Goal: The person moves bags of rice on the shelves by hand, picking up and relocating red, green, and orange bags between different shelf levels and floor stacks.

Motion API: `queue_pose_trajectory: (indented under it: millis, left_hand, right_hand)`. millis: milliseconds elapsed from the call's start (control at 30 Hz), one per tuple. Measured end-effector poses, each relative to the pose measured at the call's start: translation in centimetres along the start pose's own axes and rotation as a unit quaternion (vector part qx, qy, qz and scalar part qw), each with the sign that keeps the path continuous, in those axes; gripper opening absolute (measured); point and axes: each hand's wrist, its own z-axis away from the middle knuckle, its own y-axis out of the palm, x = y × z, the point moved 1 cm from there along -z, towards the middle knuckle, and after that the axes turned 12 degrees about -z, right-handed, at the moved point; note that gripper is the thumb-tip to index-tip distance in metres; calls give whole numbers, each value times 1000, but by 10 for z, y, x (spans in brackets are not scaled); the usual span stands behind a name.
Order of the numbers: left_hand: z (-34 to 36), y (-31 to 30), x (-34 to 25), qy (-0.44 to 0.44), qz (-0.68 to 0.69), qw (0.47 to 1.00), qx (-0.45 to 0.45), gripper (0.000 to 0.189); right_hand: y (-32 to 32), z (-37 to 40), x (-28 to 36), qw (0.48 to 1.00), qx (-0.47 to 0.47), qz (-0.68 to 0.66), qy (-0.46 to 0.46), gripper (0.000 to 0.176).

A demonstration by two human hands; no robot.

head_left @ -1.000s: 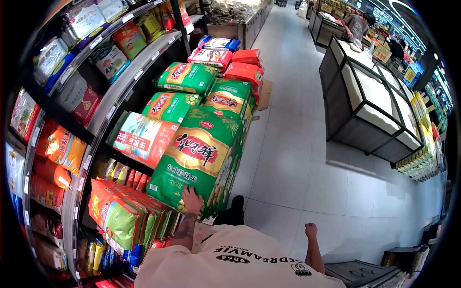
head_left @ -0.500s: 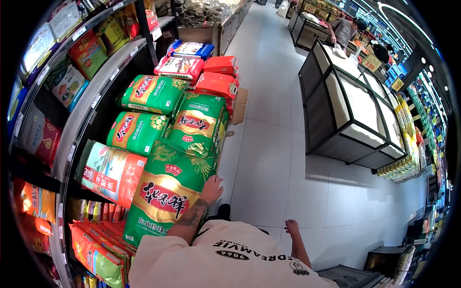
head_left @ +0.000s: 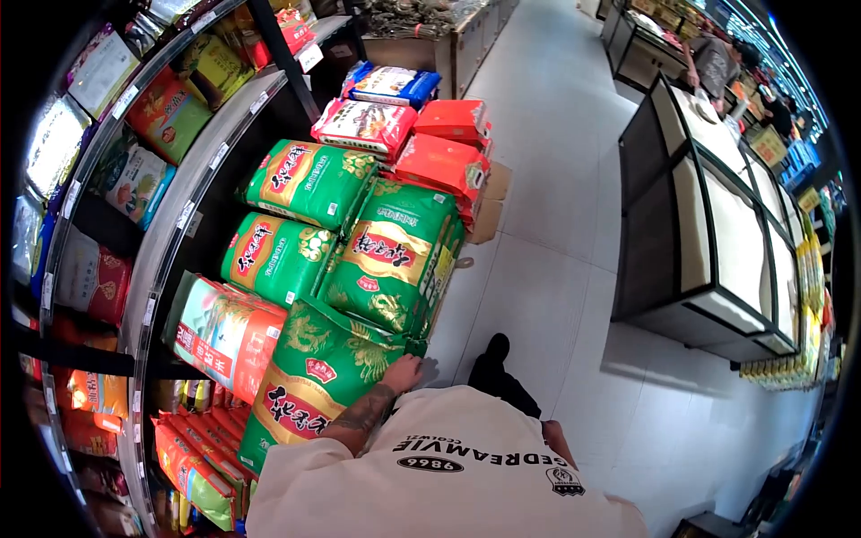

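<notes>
A large green rice bag (head_left: pixel 314 372) with a gold band lies at the front of a stack beside the shelf. My left hand (head_left: pixel 403 373) is at its upper right edge, with the fingers curled against the bag's side. Another green bag (head_left: pixel 387 255) lies just beyond, and two smaller green bags (head_left: pixel 309 182) are to its left. A red and white bag (head_left: pixel 229 336) touches the front bag's left side. My right hand (head_left: pixel 554 439) is low by my leg, in shadow, its fingers not distinguishable.
Shelves (head_left: pixel 193 179) of packaged goods line the left. Red packages (head_left: pixel 444 166) and a cardboard piece (head_left: pixel 489 206) are beyond the stack. A black-framed display stand (head_left: pixel 708 224) is at right, with a person (head_left: pixel 715 65) behind it. Tiled floor (head_left: pixel 538 296) lies between.
The view has shifted, so the stack appears farther right. One foot has come forward into view. My left hand's fingers are more curled at the bag, and my right hand has drawn in toward my body.
</notes>
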Motion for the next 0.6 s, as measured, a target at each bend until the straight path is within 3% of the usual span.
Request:
queue_pose_trajectory:
  millis: [133, 333, 467, 600]
  left_hand:
    - [-44, -6, -10, -118, 80, 988, 59, 26]
    - [-135, -52, -25, -185, 182, 965, -35, 28]
    - [-189, -72, -19, -223, 209, 950, -69, 27]
    - [-235, -71, 6, -288, 211, 934, 9, 29]
  right_hand:
    - [-36, -54, 117, 998, 4, 28, -49, 29]
    - [-108, -175, 336, 937, -43, 171, -302, 29]
    - [-107, -153, 483, 942, -62, 63, -322, 28]
    - [-77, -163, 552, 937, -31, 41, -347, 26]
